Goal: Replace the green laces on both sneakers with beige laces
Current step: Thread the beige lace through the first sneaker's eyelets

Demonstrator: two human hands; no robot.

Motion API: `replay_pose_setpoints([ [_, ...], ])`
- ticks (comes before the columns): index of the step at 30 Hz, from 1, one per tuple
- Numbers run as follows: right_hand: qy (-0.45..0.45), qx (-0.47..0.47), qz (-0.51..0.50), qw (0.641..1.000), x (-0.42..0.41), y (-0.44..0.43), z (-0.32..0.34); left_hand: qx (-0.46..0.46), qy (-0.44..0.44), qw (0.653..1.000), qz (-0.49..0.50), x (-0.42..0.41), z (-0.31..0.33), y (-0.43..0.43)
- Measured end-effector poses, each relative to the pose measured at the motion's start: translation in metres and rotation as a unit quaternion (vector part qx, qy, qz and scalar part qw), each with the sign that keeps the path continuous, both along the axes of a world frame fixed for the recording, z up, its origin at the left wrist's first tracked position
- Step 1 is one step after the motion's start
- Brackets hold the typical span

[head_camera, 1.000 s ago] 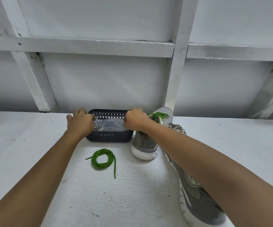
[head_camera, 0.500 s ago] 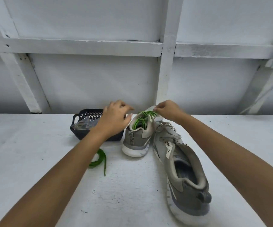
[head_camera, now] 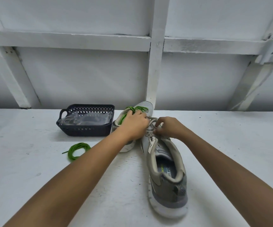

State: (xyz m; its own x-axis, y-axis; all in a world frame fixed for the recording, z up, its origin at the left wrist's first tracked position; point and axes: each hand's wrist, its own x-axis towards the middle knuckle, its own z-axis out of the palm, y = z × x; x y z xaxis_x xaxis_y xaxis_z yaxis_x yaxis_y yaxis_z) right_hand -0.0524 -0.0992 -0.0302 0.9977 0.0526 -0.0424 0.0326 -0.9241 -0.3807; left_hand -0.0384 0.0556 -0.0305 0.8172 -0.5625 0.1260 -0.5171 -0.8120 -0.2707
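Head view, one person at a white table (head_camera: 34, 185), both bare forearms stretched forward over it. Item one: near sneaker (head_camera: 165, 174), grey with a pale collar and white sole, lying at 4 o'clock from the table's middle, heel toward the person, toe pointing to 11 o'clock, eyelet flaps spread open. Item two: far sneaker (head_camera: 146, 106), grey, standing at 12 o'clock just beyond the first; whether the two touch is hidden by the hands. Its green laces (head_camera: 140, 109) are threaded across the forefoot. Item three: loose green lace (head_camera: 78, 150), coiled flat on the table at 9 o'clock, apart from both shoes, one end trailing out toward 9 o'clock. Item four: dark perforated basket (head_camera: 83, 129) with a loop handle, at 11 o'clock, just beside the far sneaker; a clear plastic bag (head_camera: 86, 119) lies in it, contents unreadable. Left hand (head_camera: 135, 125): laid over the throat of the far sneaker, fingers curled round it, fingertips among the green laces. Right hand (head_camera: 169, 128): over the forefoot of the near sneaker, fingers bent and pinching at its eyelet row; whether a lace sits between them cannot be told. Backdrop: a white panelled wall (head_camera: 83, 76) with a vertical post (head_camera: 155, 71) rising at 12 o'clock behind the far sneaker.
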Motion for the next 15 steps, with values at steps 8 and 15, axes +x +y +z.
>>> replay_pose_setpoints([
  [8, -0.042, 0.057, 0.004, 0.997, 0.002, -0.011, -0.011, -0.023, -0.005, 1.000, -0.008, 0.001, -0.005, 0.000],
  [15, -0.016, 0.254, -0.069, 0.965, 0.013, -0.023, -0.012, -0.015, -0.002, 1.000, -0.021, -0.004, -0.001, -0.006],
])
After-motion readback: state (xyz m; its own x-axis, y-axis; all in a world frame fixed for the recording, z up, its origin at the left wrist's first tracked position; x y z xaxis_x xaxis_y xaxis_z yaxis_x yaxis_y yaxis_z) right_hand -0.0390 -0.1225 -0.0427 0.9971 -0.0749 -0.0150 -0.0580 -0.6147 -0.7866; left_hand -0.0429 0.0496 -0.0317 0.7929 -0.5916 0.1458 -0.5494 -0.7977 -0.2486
